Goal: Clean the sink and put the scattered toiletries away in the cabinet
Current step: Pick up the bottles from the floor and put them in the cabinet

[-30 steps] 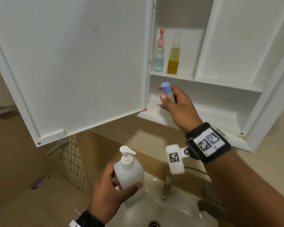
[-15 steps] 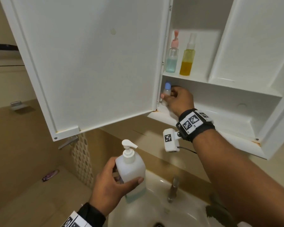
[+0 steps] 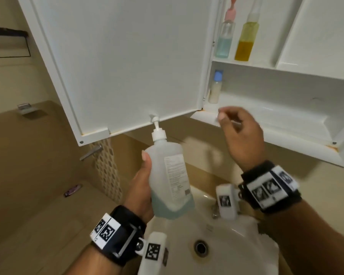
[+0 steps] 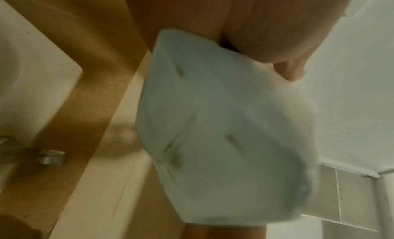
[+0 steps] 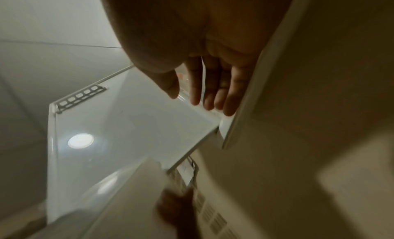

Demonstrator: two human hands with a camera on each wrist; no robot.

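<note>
Fingers (image 3: pixel 146 158) of the left hand (image 3: pixel 141 187) wrapped round the pump bottle (image 3: pixel 168 175), thumb on the far side not visible; the grip sits low on the body, likely so the pump head stays free. Bottle held above the sink (image 3: pixel 236 253), tilted a little, its nozzle just under the lower edge of the open cabinet door (image 3: pixel 117 62). Blue-green liquid fills only the bottom part. Left wrist view shows the bottle's base against the palm, blurred.

Right hand (image 3: pixel 241 135) empty, fingers loosely bent and apart, hovering just in front of the cabinet's (image 3: pixel 266 133) lower shelf lip. Blurred, so exact finger pose unclear.

Small bottle with blue cap (image 3: pixel 216 87) stands upright on the lower shelf, tucked into the left corner by the hinge, apart from the hand. On the upper shelf: a pink-topped bottle (image 3: pixel 225 39) and a yellow spray bottle (image 3: pixel 245 41), side by side.

Judgement: pump bottle goes in next; the lower shelf looks to have room to the right of the small bottle.
</note>
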